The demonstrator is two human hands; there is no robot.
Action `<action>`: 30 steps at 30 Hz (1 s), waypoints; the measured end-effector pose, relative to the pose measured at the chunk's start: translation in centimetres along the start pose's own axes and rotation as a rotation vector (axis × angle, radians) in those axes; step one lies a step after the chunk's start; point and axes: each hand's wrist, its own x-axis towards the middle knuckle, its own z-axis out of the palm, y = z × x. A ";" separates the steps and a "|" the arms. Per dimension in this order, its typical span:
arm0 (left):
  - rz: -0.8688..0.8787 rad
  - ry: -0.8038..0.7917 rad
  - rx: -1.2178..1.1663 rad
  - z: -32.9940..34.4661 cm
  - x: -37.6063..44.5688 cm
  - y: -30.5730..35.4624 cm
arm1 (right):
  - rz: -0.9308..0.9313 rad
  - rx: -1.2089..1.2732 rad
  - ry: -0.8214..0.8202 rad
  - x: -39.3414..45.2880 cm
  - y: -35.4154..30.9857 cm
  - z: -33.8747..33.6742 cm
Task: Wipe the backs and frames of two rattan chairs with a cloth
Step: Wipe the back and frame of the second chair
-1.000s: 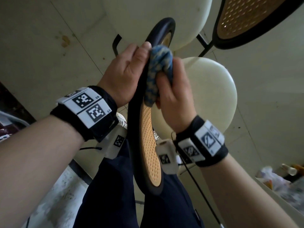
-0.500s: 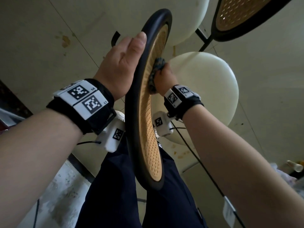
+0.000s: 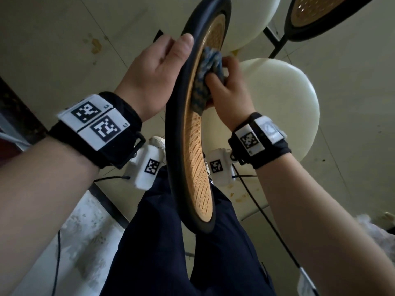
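Note:
The near chair's oval back stands edge-on in front of me: a black frame (image 3: 174, 133) around tan woven rattan (image 3: 197, 167). My left hand (image 3: 154, 75) presses flat against the outer left side of the frame, fingers hidden behind it. My right hand (image 3: 226, 92) is closed on a crumpled blue-and-white cloth (image 3: 207, 80) and holds it against the rattan's upper part. The second chair's black-framed rattan back (image 3: 316, 16) shows at the top right.
Two round cream seat cushions (image 3: 284, 107) (image 3: 254, 20) lie below and beyond the backs, over a pale tiled floor. Black chair legs (image 3: 275, 43) run between them. My dark trousers (image 3: 171, 242) fill the bottom centre. Cables hang from my wristbands.
My right hand with the cloth went from the frame's top edge onto the rattan, then slid down it a little and toward me. My left hand stays on the frame.

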 end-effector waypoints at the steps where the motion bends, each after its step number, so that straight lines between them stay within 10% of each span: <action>1: -0.011 0.006 -0.035 -0.1 -0.6 -0.3 | -0.071 0.008 0.017 -0.9 -0.6 0.0; 13: -0.182 -0.048 -0.387 0.8 -7.5 -3.2 | -0.365 -0.210 -0.108 -9.4 -3.1 0.6; 30: -0.066 0.062 -0.354 2.3 -6.6 -3.7 | 0.215 -0.596 -0.171 4.0 5.3 1.5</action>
